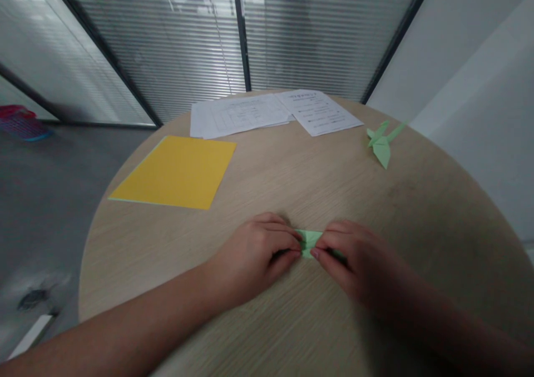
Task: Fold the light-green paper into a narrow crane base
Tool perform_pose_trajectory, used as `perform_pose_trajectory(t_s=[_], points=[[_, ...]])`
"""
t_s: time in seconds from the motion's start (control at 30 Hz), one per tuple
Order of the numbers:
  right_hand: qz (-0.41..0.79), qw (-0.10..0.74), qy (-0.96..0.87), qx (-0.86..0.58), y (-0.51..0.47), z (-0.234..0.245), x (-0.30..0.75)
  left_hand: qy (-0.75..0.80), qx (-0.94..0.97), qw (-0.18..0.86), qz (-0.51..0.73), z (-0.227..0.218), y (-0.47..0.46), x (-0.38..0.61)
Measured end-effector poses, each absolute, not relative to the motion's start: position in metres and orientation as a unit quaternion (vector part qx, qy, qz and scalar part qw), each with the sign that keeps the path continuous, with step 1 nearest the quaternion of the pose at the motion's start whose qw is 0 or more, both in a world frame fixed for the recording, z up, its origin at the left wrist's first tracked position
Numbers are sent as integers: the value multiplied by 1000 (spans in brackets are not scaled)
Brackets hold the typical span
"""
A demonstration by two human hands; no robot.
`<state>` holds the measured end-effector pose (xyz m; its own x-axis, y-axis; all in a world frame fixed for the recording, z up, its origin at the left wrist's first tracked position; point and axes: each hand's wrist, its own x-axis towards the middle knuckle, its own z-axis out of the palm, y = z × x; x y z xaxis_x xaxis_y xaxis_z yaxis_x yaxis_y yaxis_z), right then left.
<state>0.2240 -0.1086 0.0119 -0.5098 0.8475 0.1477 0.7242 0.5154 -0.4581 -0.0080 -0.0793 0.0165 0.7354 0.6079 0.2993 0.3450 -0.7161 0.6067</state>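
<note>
A small folded piece of green paper [309,241] lies on the round wooden table [292,321], near its front middle. My left hand [256,254] pinches the paper's left end with curled fingers. My right hand [354,257] pinches its right end the same way. Both hands cover most of the paper; only a short middle strip shows between the fingertips.
A yellow paper stack [177,171] lies at the table's left. White printed sheets [267,113] are spread at the far edge. A finished green paper crane [381,140] sits at the far right. Glass walls with blinds stand behind; grey floor is at the left.
</note>
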Motion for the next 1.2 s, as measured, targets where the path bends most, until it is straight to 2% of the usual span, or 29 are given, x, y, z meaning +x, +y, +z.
perform_pose_trajectory(t_s=[0.13, 0.73, 1.2], points=[[161, 179, -848, -471, -106, 11, 223, 306, 879, 265, 251, 13, -78, -8], [152, 147, -852, -480, -100, 11, 223, 259, 903, 248, 237, 15, -77, -8], [136, 133, -850, -491, -97, 13, 221, 236, 932, 178, 208, 19, -84, -10]])
